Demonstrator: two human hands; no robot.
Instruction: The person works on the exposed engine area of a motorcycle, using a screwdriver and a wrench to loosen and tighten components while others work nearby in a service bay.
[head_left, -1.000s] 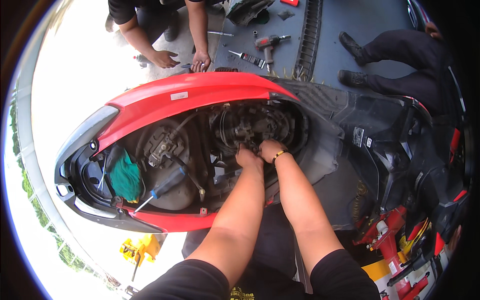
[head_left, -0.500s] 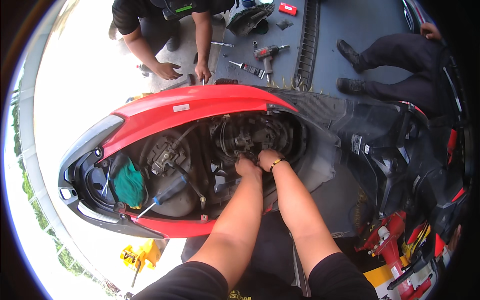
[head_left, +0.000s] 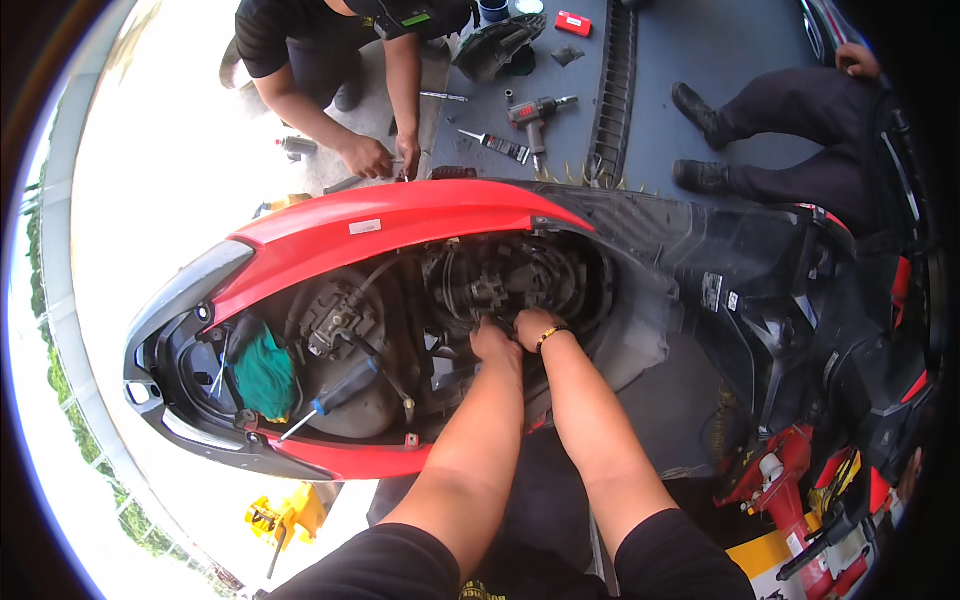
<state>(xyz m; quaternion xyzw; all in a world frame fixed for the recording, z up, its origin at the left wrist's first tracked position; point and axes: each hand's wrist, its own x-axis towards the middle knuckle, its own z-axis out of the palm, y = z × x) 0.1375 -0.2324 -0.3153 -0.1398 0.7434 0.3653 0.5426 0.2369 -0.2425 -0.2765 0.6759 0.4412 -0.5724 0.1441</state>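
The opened rear of a red and black scooter (head_left: 400, 222) lies in front of me, its engine parts (head_left: 490, 285) exposed. Both my hands reach into this bay. My left hand (head_left: 495, 341) has its fingers curled at the lower edge of the engine parts. Beside it my right hand (head_left: 533, 326), a bracelet at its wrist, is bent in with its fingertips close to the left ones. What the fingers grip is too small and dark to make out. To the left, a screwdriver (head_left: 345, 388) with a blue and dark handle rests across the bay next to a green cloth (head_left: 264, 375).
Across the scooter a co-worker's hands (head_left: 385, 158) work close together by the red panel. Beyond lie an impact wrench (head_left: 535, 120), a sealant tube (head_left: 507, 147) and a red box (head_left: 573, 23). Another person's legs (head_left: 770, 150) are at right. Yellow equipment (head_left: 290, 515) stands lower left.
The co-worker's open hand has closed and moved right, toward their other hand. My hands stay at nearly the same spot, with small finger shifts. The whole view has shifted slightly.
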